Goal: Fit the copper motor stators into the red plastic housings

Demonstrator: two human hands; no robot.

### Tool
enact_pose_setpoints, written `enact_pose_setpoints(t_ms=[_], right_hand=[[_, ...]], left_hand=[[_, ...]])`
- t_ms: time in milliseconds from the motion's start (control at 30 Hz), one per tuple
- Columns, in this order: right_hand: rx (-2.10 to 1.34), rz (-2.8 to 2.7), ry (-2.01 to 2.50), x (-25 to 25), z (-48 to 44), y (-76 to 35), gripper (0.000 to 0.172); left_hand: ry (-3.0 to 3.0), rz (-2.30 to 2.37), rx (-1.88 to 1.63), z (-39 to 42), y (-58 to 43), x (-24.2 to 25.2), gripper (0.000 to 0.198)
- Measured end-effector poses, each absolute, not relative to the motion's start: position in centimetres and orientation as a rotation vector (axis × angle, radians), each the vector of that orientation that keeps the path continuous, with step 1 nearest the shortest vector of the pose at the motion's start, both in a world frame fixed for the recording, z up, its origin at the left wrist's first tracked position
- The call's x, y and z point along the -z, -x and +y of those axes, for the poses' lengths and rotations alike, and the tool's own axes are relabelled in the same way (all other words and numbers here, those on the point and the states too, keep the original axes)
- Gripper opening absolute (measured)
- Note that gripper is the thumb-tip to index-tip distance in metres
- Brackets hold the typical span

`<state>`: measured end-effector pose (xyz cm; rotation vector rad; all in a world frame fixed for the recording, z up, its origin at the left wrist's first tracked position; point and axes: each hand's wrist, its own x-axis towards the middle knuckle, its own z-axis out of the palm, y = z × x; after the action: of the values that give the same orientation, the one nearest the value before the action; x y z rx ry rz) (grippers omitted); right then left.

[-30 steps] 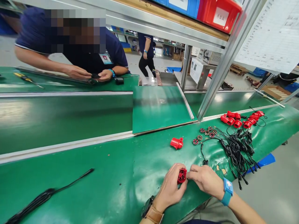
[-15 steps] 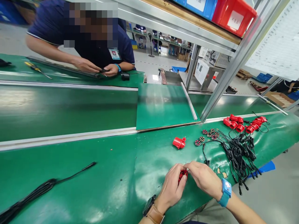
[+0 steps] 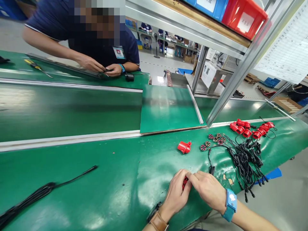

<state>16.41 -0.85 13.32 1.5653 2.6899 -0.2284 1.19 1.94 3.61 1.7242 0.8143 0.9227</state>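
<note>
Nearest the camera, the left hand [image 3: 176,192] and the right hand [image 3: 209,189] were pressed together around one small red plastic part [image 3: 184,183] at the near edge of the green tabletop [image 3: 108,186]. Both hands were gripping it, and only a sliver of red showed between the fingers.

A little farther off lay one more red plastic part with a short spout [image 3: 184,147], alone. It looked finished and set aside, though that is only a guess. Right of it sat a few small round coil pieces [image 3: 213,140] with a tangle of black wires [image 3: 243,157], and beyond those a heap of red parts [image 3: 250,128]. So most of the pile seemed left to do. A loose black cable [image 3: 45,191] lay far to the left.

Across the dark green belt [image 3: 67,112], another person's hands [image 3: 101,68] held something small and dark. Up on the shelf, a red bin [image 3: 243,14] had a white label [image 3: 244,22], but its writing was too small to read.
</note>
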Motion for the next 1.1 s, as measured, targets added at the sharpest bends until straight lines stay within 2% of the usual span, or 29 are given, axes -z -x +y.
enact_pose_setpoints(t_ms=[100,200,333,600,767,867,933,1000,1100], right_hand=[[0.344,2.733,-1.618,-13.2,-0.7,-17.1,0.024],[0.544,2.603,-1.870,-13.6,-0.5,-17.9,0.012],[0.495,2.442,-1.952,-14.2,-0.3,-17.5,0.021],[0.376,2.412,-1.841,-14.0,0.6,-15.0,0.021],[0.605,2.569,-1.899,-12.9,0.6,-16.5,0.020],[0.709,2.845,-1.712,-12.1,0.2,-17.7,0.023],[0.628,2.912,-1.559,-11.9,-0.1,-18.2,0.028],[0.518,2.863,-1.490,-12.0,-0.2,-18.5,0.030],[0.446,2.774,-1.367,-13.0,0.2,-18.6,0.028]], left_hand=[[-1.693,0.805,-0.920,2.0,-1.3,-3.6,0.022],[-1.648,0.820,-0.932,2.0,-1.4,-3.6,0.018],[-1.613,0.840,-0.946,2.0,-1.4,-3.6,0.017],[-1.446,0.855,-0.986,1.9,-2.0,-3.1,0.016],[-1.468,0.824,-0.953,1.8,-1.2,-3.7,0.018],[-1.604,0.715,-0.936,1.7,-0.5,-4.1,0.023],[-1.672,0.697,-0.923,1.6,-0.3,-4.1,0.022],[-1.710,0.730,-0.906,1.6,-0.4,-4.0,0.030],[-1.745,0.800,-0.894,1.5,-0.7,-3.9,0.035]])
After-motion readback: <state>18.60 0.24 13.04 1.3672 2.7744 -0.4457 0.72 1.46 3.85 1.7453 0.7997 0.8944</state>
